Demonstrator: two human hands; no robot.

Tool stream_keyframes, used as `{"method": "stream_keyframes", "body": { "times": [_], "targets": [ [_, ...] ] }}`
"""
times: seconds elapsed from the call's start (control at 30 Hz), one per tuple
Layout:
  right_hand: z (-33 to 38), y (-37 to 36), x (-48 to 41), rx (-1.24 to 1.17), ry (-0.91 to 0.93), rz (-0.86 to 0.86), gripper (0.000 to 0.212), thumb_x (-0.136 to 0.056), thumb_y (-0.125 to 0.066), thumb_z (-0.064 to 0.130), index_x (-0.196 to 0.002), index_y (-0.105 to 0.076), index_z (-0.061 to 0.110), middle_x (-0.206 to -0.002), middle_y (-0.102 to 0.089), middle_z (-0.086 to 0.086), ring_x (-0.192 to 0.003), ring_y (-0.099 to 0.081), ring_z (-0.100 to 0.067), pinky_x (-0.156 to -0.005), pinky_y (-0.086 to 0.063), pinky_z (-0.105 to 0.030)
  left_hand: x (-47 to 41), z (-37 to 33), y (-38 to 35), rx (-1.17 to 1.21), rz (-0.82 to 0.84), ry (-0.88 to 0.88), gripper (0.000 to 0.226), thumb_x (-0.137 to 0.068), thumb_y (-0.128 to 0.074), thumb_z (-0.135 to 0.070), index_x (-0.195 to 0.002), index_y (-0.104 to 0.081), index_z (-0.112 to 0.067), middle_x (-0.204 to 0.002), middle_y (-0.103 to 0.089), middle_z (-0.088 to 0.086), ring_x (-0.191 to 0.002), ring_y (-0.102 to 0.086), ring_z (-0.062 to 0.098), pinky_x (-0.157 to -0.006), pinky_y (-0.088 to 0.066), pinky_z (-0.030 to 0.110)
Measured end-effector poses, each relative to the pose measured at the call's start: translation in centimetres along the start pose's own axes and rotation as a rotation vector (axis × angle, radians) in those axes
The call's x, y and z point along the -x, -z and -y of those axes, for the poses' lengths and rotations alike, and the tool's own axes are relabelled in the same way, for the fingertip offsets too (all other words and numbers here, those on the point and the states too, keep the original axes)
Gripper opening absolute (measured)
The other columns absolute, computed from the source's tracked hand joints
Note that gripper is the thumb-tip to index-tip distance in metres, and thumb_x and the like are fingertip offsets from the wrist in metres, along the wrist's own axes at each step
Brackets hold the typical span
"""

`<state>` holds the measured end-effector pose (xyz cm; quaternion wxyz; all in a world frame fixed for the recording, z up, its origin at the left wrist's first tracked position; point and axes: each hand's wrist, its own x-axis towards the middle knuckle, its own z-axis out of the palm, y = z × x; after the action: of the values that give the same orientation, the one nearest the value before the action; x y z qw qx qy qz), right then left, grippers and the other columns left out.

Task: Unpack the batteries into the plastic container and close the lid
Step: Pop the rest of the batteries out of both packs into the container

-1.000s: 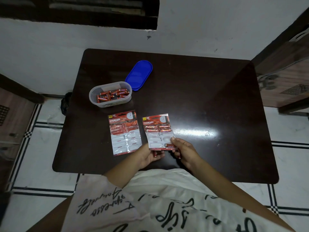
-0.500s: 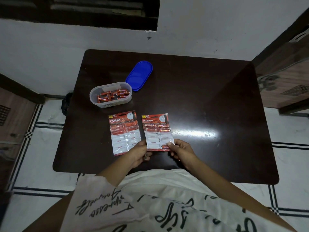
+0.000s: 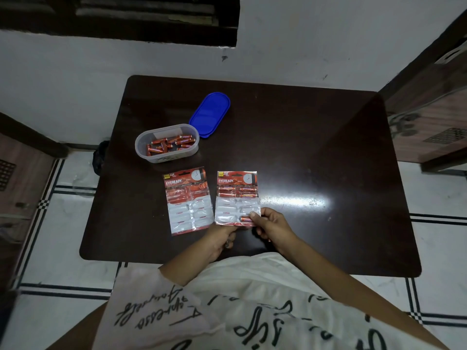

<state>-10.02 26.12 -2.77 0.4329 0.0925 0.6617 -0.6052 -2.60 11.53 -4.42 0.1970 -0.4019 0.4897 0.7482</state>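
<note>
Two red blister packs lie on the dark table (image 3: 316,152). The left pack (image 3: 188,202) shows only empty pockets. The right pack (image 3: 237,198) still has batteries in its top rows and one at the bottom right. My right hand (image 3: 271,227) pinches that bottom right corner at the battery. My left hand (image 3: 219,239) holds the pack's bottom edge from underneath. An oval clear plastic container (image 3: 166,145) holds several loose red batteries. Its blue lid (image 3: 210,114) lies flat just behind it to the right.
A white wall runs behind the table. A wooden cabinet (image 3: 434,104) stands at the right and dark furniture (image 3: 22,173) at the left. A small dark object (image 3: 99,157) sits on the tiled floor by the table's left edge.
My left hand has slid from the near edge of the pack to under its bottom edge. The right thumb has moved onto the bottom right battery. The pack has shifted slightly.
</note>
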Motion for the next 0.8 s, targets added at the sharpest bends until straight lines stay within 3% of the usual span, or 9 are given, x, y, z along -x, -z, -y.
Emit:
{"method": "stream_keyframes", "body": {
  "times": [0.07,0.2,0.37,0.53,0.67,0.8],
  "targets": [
    [0.0,0.0,0.0,0.000,0.003,0.001,0.009,-0.095,-0.063,0.016,-0.092,-0.063,0.008,-0.061,-0.068,-0.002,-0.042,-0.044,-0.009,-0.037,-0.029,-0.017,-0.2,0.0,0.2,0.006,-0.030,-0.015,0.011,-0.094,-0.052,-0.011,-0.094,-0.058,-0.021,-0.060,-0.041,-0.004,-0.038,-0.025,0.004,-0.040,-0.018,0.019],
    [-0.1,-0.2,-0.1,0.039,0.010,-0.052,0.013,-0.095,-0.063,0.013,-0.083,-0.059,0.011,-0.068,-0.069,-0.012,-0.040,-0.045,-0.009,-0.037,-0.032,-0.016,-0.3,0.1,0.3,0.038,-0.041,-0.016,0.017,-0.094,-0.048,-0.006,-0.088,-0.056,-0.020,-0.051,-0.036,-0.008,-0.037,-0.025,0.004,-0.038,-0.019,0.019],
    [-0.1,-0.5,-0.9,0.189,0.026,-0.160,0.020,-0.093,-0.065,0.013,-0.076,-0.054,0.014,-0.066,-0.068,-0.013,-0.039,-0.049,-0.006,-0.043,-0.039,-0.018,-0.4,0.5,0.3,0.048,-0.075,-0.017,0.014,-0.093,-0.053,-0.003,-0.099,-0.060,-0.013,-0.050,-0.037,-0.007,-0.037,-0.026,0.004,-0.037,-0.019,0.018],
    [-1.2,-0.2,-1.8,0.330,0.046,-0.228,0.020,-0.086,-0.071,0.027,-0.074,-0.057,0.021,-0.073,-0.073,-0.017,-0.062,-0.063,-0.024,-0.062,-0.047,-0.032,-0.3,0.6,0.4,0.058,-0.079,-0.017,0.018,-0.092,-0.057,-0.005,-0.109,-0.063,-0.009,-0.053,-0.041,-0.006,-0.037,-0.028,0.004,-0.037,-0.021,0.019],
    [-0.7,-0.2,-1.7,0.290,0.063,-0.240,0.017,-0.091,-0.068,0.022,-0.078,-0.058,0.020,-0.063,-0.069,-0.008,-0.055,-0.061,-0.014,-0.062,-0.046,-0.029,-0.3,0.5,0.5,0.085,-0.075,-0.033,0.012,-0.092,-0.058,-0.007,-0.102,-0.064,-0.008,-0.055,-0.041,-0.003,-0.035,-0.028,0.004,-0.036,-0.020,0.019],
    [-0.3,-0.2,-0.7,0.218,0.088,-0.160,0.019,-0.093,-0.067,0.020,-0.077,-0.057,0.017,-0.059,-0.064,-0.008,-0.047,-0.053,-0.011,-0.053,-0.042,-0.023,-0.3,0.1,0.8,0.043,-0.098,-0.058,0.017,-0.090,-0.062,-0.006,-0.107,-0.064,-0.008,-0.055,-0.044,-0.002,-0.035,-0.029,0.005,-0.038,-0.021,0.019]
  ]
}}
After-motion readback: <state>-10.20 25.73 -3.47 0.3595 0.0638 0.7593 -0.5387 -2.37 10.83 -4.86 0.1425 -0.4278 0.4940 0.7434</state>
